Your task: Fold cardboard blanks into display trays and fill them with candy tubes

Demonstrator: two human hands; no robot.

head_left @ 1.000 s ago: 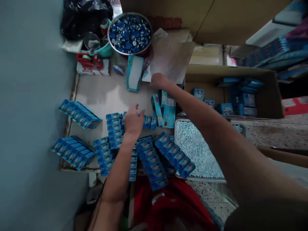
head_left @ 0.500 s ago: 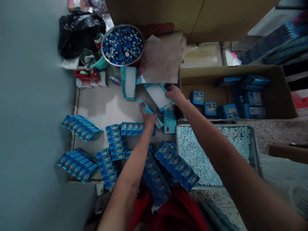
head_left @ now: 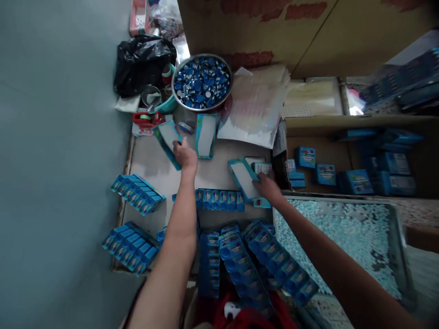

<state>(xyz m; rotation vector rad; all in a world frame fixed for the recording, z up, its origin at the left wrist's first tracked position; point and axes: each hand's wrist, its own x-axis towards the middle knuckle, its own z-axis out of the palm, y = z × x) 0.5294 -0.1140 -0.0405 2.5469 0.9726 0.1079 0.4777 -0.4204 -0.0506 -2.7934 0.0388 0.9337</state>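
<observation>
My left hand (head_left: 185, 154) grips a small open blue box with a white inside (head_left: 168, 137), held tilted near the red tape dispenser (head_left: 148, 119). My right hand (head_left: 267, 185) has its fingers closed on the edge of a second such box (head_left: 244, 179), right of the table's middle. Another white-lined box (head_left: 206, 136) lies between them, below the bowl of blue and silver caps (head_left: 202, 82). Across the table's middle runs a row of small blue packs (head_left: 219, 200). Further filled blue trays (head_left: 240, 265) lie nearest my body.
Two blue pack sets (head_left: 139, 194) stand at the table's left edge. On the right are a cardboard box (head_left: 343, 122) with blue boxes and a metal tray of pale blue pieces (head_left: 336, 237). Brown paper (head_left: 254, 105) and a black bag (head_left: 142, 64) lie at the back.
My left hand has moved left and up with a box. My right hand has come down toward me with the other white-lined box. The camera view has shifted.
</observation>
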